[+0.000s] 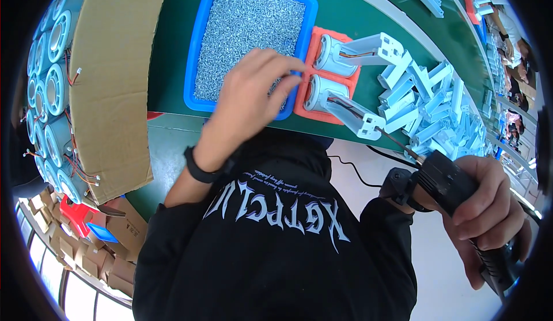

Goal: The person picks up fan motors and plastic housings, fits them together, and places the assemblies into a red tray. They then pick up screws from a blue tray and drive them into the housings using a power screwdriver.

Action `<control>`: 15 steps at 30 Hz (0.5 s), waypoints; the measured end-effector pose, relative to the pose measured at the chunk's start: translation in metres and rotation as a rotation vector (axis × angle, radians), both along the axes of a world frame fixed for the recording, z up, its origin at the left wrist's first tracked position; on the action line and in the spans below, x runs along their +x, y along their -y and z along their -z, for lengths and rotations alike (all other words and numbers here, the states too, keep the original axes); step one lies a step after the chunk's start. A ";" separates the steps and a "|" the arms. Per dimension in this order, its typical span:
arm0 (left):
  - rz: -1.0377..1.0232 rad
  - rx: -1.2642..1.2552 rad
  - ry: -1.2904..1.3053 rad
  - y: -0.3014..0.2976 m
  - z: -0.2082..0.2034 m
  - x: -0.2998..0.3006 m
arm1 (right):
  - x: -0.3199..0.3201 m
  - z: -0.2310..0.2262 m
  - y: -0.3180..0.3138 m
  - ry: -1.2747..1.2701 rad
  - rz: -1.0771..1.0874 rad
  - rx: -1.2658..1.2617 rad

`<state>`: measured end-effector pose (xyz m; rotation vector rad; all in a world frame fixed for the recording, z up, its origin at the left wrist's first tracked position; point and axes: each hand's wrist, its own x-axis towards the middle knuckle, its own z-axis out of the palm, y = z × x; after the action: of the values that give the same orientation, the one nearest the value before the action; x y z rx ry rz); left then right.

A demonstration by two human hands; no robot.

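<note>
My right hand (489, 217) is wrapped round a black electric screwdriver (446, 180). Its long thin bit reaches the end plate of the nearer white bracket (363, 122), which is joined to a round white motor housing (325, 93). A second housing (334, 55) with its own bracket (380, 49) sits just behind it; both rest in an orange foam holder (314, 115). Above the right side of a blue tray (196, 62) full of small silver screws (247, 24), my left hand (253, 93) is closed in a pinch beside the foam. What its fingertips hold, if anything, cannot be made out.
Loose white brackets (429, 99) lie piled on the green table (173, 50) to the right. At left, cardboard (115, 85) stands beside stacked round motor housings (56, 88) with wires. Cartons (106, 260) are at lower left. A black cable (357, 171) hangs near the table edge.
</note>
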<state>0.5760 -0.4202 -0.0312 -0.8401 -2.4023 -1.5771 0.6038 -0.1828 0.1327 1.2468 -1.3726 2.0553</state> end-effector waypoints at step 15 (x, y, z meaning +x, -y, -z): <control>0.067 -0.320 0.322 0.018 0.007 -0.006 | -0.006 0.011 0.014 0.078 0.012 0.172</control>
<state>0.5697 -0.4384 -0.0387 -0.7728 -2.9417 -1.4685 0.5979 -0.1965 0.1217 1.2341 -1.6186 2.0334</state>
